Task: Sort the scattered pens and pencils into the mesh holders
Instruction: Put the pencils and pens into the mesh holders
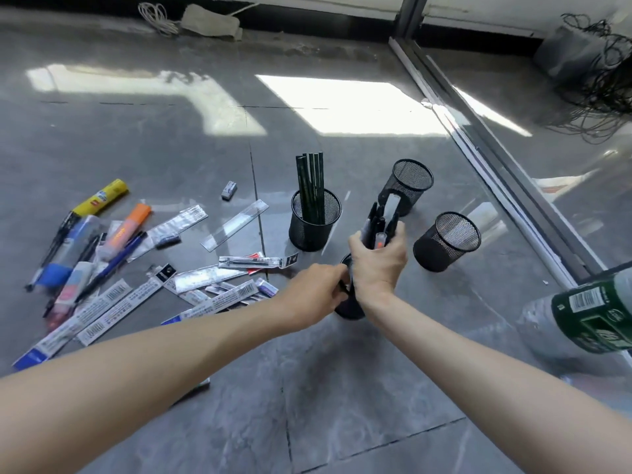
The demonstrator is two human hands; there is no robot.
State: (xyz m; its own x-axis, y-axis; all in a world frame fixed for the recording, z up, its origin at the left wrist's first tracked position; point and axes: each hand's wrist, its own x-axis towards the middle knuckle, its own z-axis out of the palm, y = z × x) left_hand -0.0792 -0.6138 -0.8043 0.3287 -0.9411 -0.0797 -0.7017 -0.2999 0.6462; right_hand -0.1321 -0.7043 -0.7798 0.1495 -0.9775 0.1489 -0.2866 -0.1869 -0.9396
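– Four mesh holders on the floor [342, 388]. Positions?

– Pencil holder [314, 230] mid-frame, upright, with a bundle of dark green pencils [311, 186] standing in it. Far holder [408, 186] is behind it and to the right. Right-side holder [446, 242] sits nearer the glass partition.

– Fourth one?

– Near holder [349, 311], closest to the camera. It's mostly hidden behind both hands; only the dark lower wall shows.

– Grip state?

– Right grip [378, 265]: fingers curled round a bunch of dark pens [379, 220], tips up, directly above the near holder. The hand hides their lower ends, so I cannot tell if they are inside the mesh. Left grip [314, 295]: fingers curled on the near holder's upper edge, just beside the right wrist.

– Unsorted stock?

– Left side of the floor, well apart from the holders. Yellow marker [101, 196], orange highlighter [128, 230] and blue pen [113, 265], plus flat refill packs [113, 309] lying across each other. Clear ruler [235, 224] and small eraser [229, 190] lie between that pile and the pencil holder.

– Other items?

– Green-labelled bottle [595, 313] at the right edge, blurred. Cable tangle [605, 80] in the far right corner.
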